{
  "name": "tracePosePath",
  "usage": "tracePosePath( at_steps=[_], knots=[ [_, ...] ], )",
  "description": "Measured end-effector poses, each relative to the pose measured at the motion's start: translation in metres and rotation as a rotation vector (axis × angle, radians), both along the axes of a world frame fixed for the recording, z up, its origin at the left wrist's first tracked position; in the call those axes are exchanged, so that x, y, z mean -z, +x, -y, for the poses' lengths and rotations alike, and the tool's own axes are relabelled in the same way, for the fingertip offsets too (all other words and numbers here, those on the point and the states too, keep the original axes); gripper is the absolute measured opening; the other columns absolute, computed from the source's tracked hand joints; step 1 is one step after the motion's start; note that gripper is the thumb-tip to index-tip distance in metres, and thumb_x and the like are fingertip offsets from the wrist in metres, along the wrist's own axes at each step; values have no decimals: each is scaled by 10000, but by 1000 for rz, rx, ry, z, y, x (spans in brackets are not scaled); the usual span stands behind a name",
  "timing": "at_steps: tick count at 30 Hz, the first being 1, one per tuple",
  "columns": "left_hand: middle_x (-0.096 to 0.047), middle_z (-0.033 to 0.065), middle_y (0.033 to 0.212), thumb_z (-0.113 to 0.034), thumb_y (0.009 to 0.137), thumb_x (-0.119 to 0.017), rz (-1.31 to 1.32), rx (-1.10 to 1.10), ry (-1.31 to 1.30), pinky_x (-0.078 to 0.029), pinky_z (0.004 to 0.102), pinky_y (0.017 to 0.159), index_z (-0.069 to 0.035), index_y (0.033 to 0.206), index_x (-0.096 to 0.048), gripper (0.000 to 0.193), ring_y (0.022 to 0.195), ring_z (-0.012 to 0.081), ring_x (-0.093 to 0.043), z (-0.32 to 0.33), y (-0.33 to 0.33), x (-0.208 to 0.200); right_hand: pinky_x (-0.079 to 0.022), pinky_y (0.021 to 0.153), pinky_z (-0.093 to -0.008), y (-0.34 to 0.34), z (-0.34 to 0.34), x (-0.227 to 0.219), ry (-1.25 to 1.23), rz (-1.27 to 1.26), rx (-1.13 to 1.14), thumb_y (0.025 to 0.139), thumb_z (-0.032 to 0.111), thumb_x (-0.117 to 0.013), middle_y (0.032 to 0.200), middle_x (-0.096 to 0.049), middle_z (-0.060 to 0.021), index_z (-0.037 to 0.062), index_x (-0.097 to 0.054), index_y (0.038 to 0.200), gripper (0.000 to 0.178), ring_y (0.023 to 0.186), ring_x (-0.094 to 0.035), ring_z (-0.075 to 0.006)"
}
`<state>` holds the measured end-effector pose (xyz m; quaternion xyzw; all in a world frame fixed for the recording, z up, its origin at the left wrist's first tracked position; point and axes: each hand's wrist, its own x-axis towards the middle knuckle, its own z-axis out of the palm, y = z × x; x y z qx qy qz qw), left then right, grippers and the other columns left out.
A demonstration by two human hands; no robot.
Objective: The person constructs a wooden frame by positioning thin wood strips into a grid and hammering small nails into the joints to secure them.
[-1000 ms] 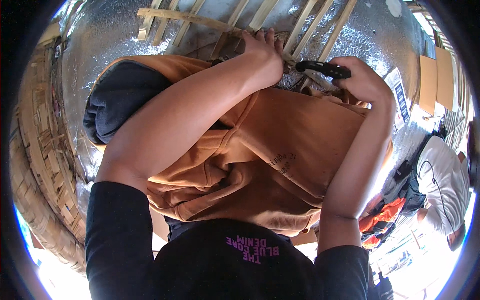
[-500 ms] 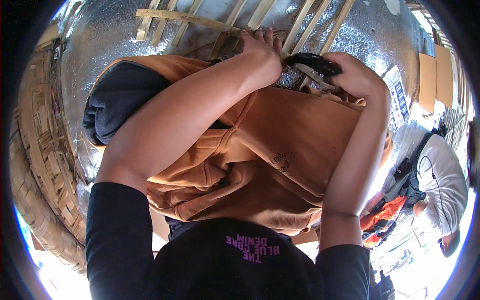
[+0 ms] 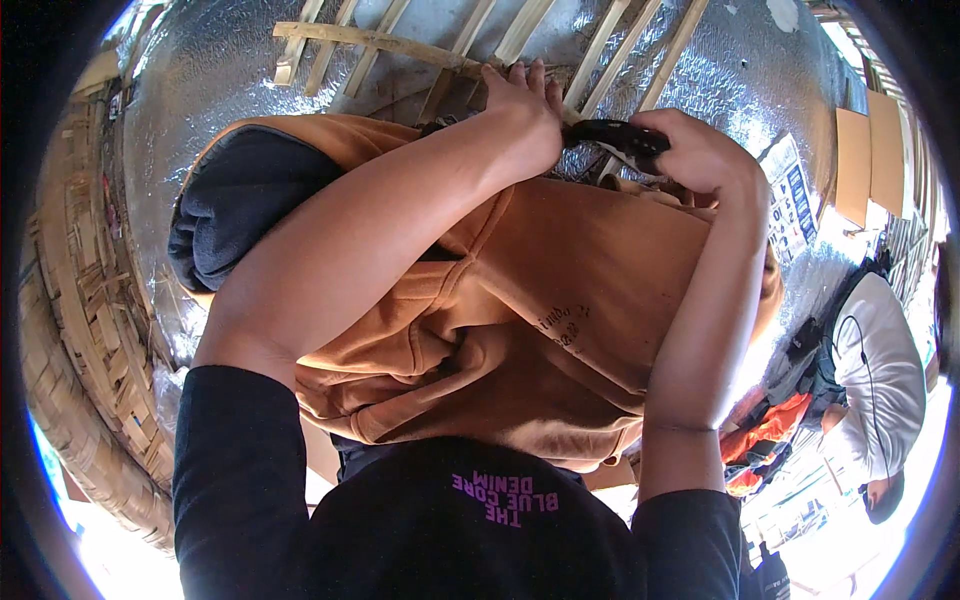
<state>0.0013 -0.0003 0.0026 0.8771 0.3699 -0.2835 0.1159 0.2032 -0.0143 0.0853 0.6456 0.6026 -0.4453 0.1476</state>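
The black-handled tool has been drawn leftward over the last second, and its far end is now brought right beside the left hand; the work thus appears to be concentrated between the two hands. The handle is enclosed by the curled fingers of the right hand. The left fingers are laid spread near the wooden strips (above the brown garment), though whether anything is pinched beneath them cannot be told.
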Motion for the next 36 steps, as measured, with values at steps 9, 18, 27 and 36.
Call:
tracePosePath(
  at_steps=[9, 18, 27, 36],
  knots=[
    [-248, 334, 1588, -407, 969, -491, -13, 67, 61, -322, 742, 1054, 8, 1554, -287, 745, 1423, 509, -355, 0, -3, 7, -563, 604, -383, 23, -2, 3, -168, 183, 57, 813, -43, -544, 878, -717, -144, 101, -646, 1274, 493, 704, -697, -243],
    [-308, 347, 1557, -345, 937, -535, 111, 50, 141, -342, 752, 1023, 37, 1507, -375, 704, 1398, 501, -399, 5, -6, 8, -553, 611, -385, 16, -5, 24, -50, 238, -102, 828, -33, -540, 986, -730, -152, 107, -625, 1333, 531, 718, -710, -232],
    [-289, 343, 1567, -346, 952, -527, 59, 64, 107, -339, 755, 1022, -19, 1523, -377, 675, 1404, 503, -387, 4, -2, 11, -560, 617, -380, 2, -6, 7, -68, 92, 28, 824, -28, -579, 954, -727, -181, 111, -609, 1341, 536, 693, -697, -242],
    [-310, 334, 1562, -387, 959, -525, 76, 72, 124, -359, 756, 991, -17, 1507, -404, 672, 1396, 505, -400, 3, -5, 13, -528, 863, -416, 15, -5, 19, 88, 231, -72, 834, 36, -668, 1068, -711, -221, 65, -665, 1241, 408, 978, -690, -359]
  ],
)
